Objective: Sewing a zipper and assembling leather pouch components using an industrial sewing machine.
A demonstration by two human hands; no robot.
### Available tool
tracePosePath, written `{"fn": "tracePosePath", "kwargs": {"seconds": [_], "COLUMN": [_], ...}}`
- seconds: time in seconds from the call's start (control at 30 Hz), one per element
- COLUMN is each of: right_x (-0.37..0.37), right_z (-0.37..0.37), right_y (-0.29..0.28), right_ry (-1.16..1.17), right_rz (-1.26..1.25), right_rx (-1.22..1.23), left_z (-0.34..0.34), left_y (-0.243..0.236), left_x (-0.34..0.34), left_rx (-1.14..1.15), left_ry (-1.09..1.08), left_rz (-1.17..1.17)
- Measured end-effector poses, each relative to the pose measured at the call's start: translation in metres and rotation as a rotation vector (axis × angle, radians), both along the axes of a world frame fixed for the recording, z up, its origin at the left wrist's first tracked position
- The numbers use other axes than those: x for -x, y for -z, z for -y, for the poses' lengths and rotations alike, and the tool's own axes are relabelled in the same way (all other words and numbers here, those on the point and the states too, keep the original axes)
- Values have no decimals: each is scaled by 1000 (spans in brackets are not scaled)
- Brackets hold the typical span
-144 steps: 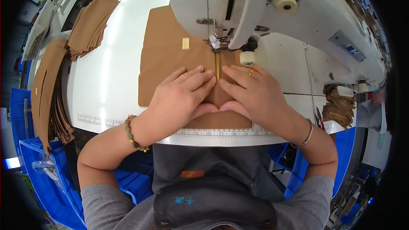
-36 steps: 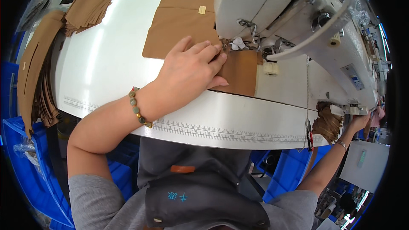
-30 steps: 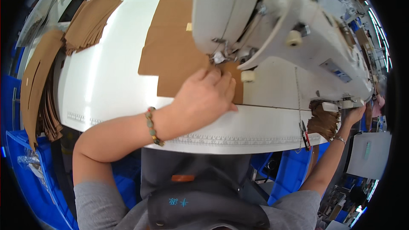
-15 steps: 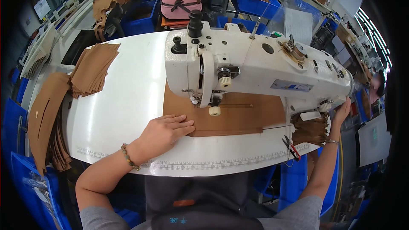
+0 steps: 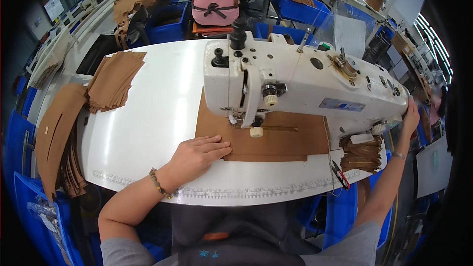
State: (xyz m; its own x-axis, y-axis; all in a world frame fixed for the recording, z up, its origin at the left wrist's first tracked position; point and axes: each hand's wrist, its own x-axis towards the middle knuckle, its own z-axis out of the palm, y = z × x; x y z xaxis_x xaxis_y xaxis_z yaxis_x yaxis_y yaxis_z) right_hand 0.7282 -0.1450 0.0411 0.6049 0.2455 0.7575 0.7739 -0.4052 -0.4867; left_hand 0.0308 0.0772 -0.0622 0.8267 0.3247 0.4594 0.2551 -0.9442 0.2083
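Left fingers: the left hand (image 5: 193, 156) lies flat, fingers extended and gripping nothing, on the near left corner of the brown panel (image 5: 266, 149).
Right fingers: the right hand (image 5: 412, 116) is at the sewing machine's (image 5: 290, 81) far right end; cannot tell whether it grips.
Panel: flat beneath the machine head, toward the table's (image 5: 157, 98) front edge, gold zipper (image 5: 281, 129) across it.
Front right corner: red-handled snips (image 5: 341, 175) beside bunched brown strips (image 5: 362, 157).
Left edge: fanned brown pieces (image 5: 118, 80); slotted ones (image 5: 55, 130) hang over.
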Motion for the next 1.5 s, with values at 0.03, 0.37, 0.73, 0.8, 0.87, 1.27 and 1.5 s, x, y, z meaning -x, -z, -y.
{"fn": "tracePosePath", "kwargs": {"seconds": [0.03,0.37,0.73,0.8,0.87,1.27,1.5], "right_x": [4,-2,-52,-60,-64,-57,-49], "right_z": [0,15,34,32,28,21,40], "right_y": [48,-11,52,14,-1,-4,-24], "right_ry": [-44,-87,27,75,116,134,59], "right_rz": [29,-381,23,58,95,175,-14], "right_rx": [-276,-135,95,217,339,405,485], "left_z": [0,1,4,10,15,21,23], "left_y": [0,5,6,6,4,-5,-14], "left_x": [0,4,7,9,10,-83,-82], "left_rx": [-5,3,13,-23,-24,-383,-162], "left_ry": [-17,0,-12,-2,1,-101,-132], "left_rz": [2,0,-89,-112,-121,-208,-212]}}
